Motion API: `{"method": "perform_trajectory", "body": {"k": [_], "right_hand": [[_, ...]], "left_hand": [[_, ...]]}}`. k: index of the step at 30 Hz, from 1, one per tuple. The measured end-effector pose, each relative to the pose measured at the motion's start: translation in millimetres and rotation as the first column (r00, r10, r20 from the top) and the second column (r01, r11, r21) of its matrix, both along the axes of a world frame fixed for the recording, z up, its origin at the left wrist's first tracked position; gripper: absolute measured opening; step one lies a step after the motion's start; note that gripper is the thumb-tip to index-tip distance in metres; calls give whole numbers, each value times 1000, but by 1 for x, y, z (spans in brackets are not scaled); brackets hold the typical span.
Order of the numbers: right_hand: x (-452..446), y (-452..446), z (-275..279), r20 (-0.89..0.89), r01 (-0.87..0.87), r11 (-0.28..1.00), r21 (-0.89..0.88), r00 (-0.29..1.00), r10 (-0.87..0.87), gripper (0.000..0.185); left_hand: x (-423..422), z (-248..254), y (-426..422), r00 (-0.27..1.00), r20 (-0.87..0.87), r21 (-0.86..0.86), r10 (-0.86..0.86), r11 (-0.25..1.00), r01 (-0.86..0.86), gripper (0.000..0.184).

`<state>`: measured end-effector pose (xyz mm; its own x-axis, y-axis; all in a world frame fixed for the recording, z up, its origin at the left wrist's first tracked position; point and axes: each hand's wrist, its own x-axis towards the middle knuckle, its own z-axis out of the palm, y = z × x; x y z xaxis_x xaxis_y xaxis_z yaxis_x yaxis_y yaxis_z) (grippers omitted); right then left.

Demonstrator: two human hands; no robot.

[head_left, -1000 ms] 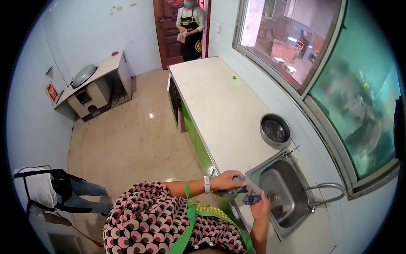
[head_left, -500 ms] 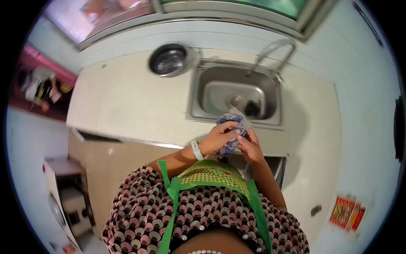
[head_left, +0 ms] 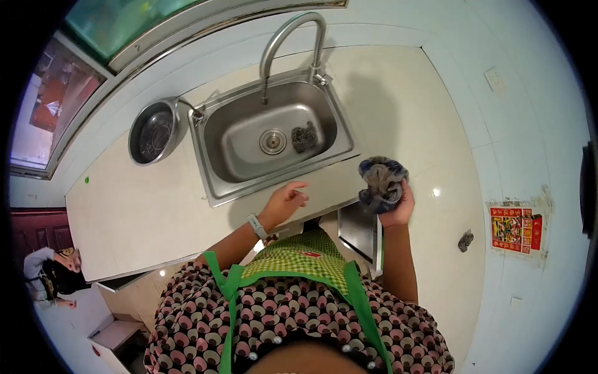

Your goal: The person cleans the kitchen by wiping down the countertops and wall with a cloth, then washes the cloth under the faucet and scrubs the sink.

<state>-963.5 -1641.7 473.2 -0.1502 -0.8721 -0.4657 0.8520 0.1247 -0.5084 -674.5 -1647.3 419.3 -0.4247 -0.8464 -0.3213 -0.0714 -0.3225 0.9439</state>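
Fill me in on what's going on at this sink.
A person in a green checked apron is at a counter, holding a bunched grey-and-blue cloth in the right hand, to the right of the sink. The left hand looks empty, in front of the sink. A dark scrubber lies in the basin beside the drain; no water shows running from the faucet. A metal bowl sits left of the sink.

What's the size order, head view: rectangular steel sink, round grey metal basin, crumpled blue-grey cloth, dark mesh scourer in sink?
1. Sink
2. Basin and cloth: similar, not ranked; cloth looks nearer
3. Scourer
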Motion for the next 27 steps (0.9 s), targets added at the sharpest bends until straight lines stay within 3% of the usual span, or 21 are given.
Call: {"method": "perform_trajectory", "body": {"k": [2, 4, 6, 12, 15, 18, 21, 23, 25, 26, 27], "right_hand": [[-17, -28, 2, -31, -8, 999, -35, 1000, 7, 40], [-43, -35, 8, -95, 111, 994, 4, 989, -110, 40], [-66, -66, -9, -65, 91, 995, -51, 993, -95, 38], [-86, -162, -8, -295, 46, 985, -166, 951, -94, 37], [-76, -228, -7, -295, 15, 968, -250, 951, -91, 34], [-87, -266, -9, -279, 18, 948, -317, 954, -112, 37], [-81, -318, -15, -392, -73, 904, -421, 914, -108, 43], [-72, -343, -9, -463, -102, 912, -398, 880, -104, 45], [-41, -359, -22, -568, -122, 905, -408, 810, -146, 48], [-34, -372, -25, -558, -129, 904, -407, 819, -134, 48], [-25, -385, -28, -518, -143, 877, -459, 845, -134, 49]], "left_hand": [[5, -7, -16, 993, 86, 31, 75, 996, -78, 34], [-7, -14, -22, 979, 180, 69, 91, 992, -105, 34], [-8, -24, -34, 927, 350, -32, 136, 991, -134, 37], [-30, -22, -62, 858, 491, -88, 151, 988, -123, 38], [-28, -21, -71, 818, 534, -229, 215, 968, -105, 35], [-31, -22, -61, 740, 629, -263, 238, 961, -85, 33], [-20, -32, -59, 602, 734, -297, 315, 946, -132, 29], [-15, -35, -55, 518, 777, -232, 359, 927, -295, 27], [8, -45, -45, 461, 821, -185, 337, 921, -343, 27], [10, -46, -44, 425, 851, -138, 307, 913, -384, 29], [12, -50, -43, 467, 803, -121, 370, 868, -481, 34]]}}
